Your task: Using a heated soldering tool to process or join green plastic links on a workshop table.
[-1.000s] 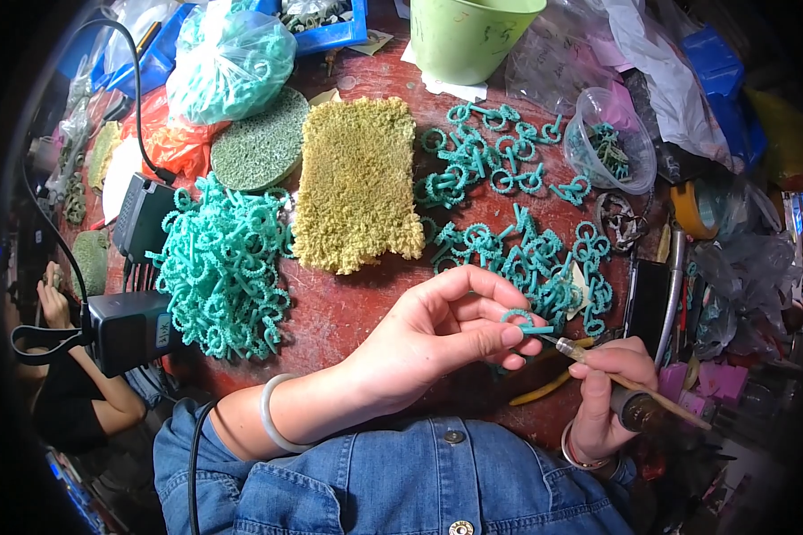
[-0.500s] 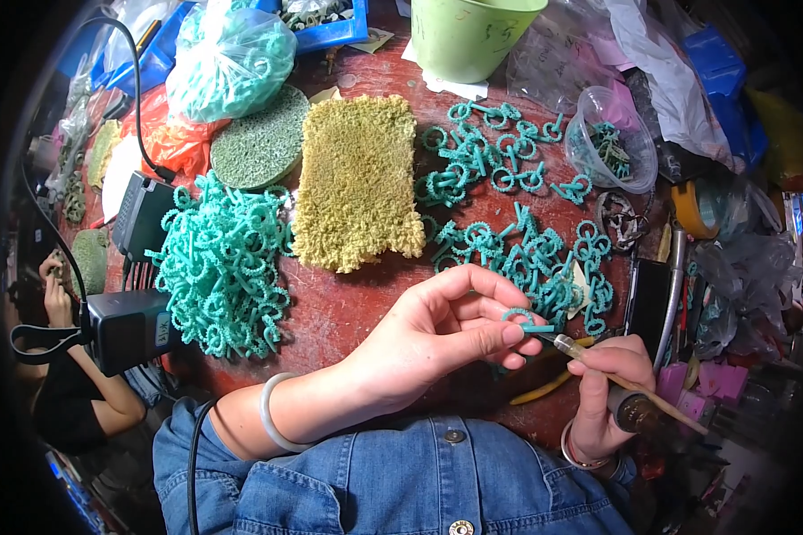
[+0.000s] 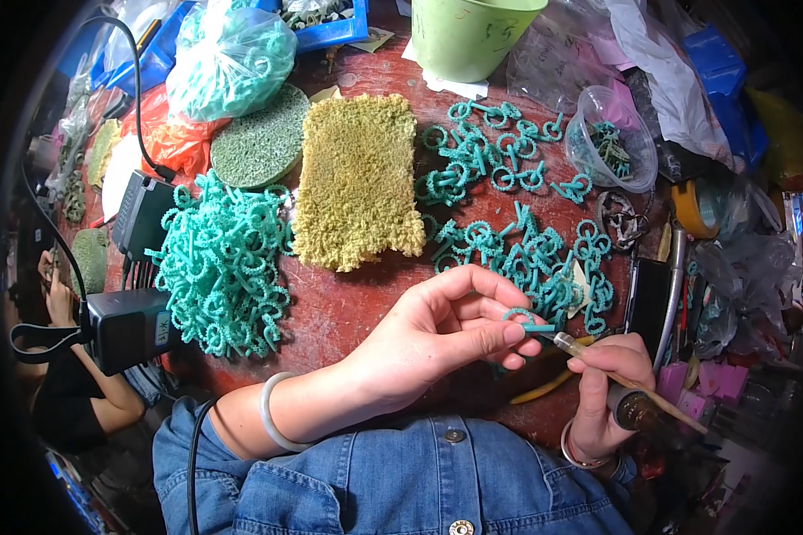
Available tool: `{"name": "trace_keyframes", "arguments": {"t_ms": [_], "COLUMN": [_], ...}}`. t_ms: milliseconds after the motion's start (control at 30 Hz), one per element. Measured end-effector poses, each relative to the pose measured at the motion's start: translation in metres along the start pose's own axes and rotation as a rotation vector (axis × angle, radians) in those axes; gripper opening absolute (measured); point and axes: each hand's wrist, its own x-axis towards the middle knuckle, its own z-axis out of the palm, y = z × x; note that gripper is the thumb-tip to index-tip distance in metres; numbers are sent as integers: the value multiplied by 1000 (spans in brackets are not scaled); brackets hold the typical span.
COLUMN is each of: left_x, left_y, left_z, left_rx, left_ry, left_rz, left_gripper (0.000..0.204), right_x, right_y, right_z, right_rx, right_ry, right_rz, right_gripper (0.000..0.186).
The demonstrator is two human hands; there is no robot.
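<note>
Between the thumb and fingers of my left hand [image 3: 442, 334] is a small teal beaded ring with a stem [image 3: 535, 328]. My right hand [image 3: 602, 383] grips a slim wooden-handled tool [image 3: 656, 401], its thin tip reaching the stem's end. Whether the tip touches the stem I cannot tell. Beyond my hands lie loose teal stemmed rings [image 3: 526, 250] in scattered groups. A tall heap of similar teal rings [image 3: 219, 276] rises on the left. Centrally, a yellowish rough-textured block [image 3: 359, 183] rests on the red table [image 3: 330, 312].
At the back left are a clear bag of teal pieces [image 3: 232, 67] and a round green speckled pad [image 3: 257, 138]. A green bucket [image 3: 473, 40] and clear tub [image 3: 611, 143] stand farther right. Black adapters [image 3: 129, 325] with cables sit left, near another person's arm [image 3: 107, 392].
Both my hands keep nearly the same pose, the tool's tip still at the stem. At the left, the other person's hand has shifted slightly.
</note>
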Motion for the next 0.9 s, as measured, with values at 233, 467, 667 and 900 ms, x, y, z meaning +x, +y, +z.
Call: {"name": "trace_keyframes", "arguments": {"t_ms": [233,467,667,900], "left_x": [0,1,0,0], "left_y": [-1,-2,-2,-1], "left_z": [0,0,0,0], "left_rx": [19,10,1,-11], "left_ry": [-1,5,21,18], "left_rz": [9,8,-1,15], "left_gripper": [18,18,18,19], "right_x": [2,5,2,-2], "right_y": [0,1,-1,-4], "right_z": [0,0,1,-3], "right_rx": [-41,-87,-37,64], "right_ry": [37,9,32,65], "right_rz": [-9,-94,-25,96], "right_gripper": [10,14,10,9]}}
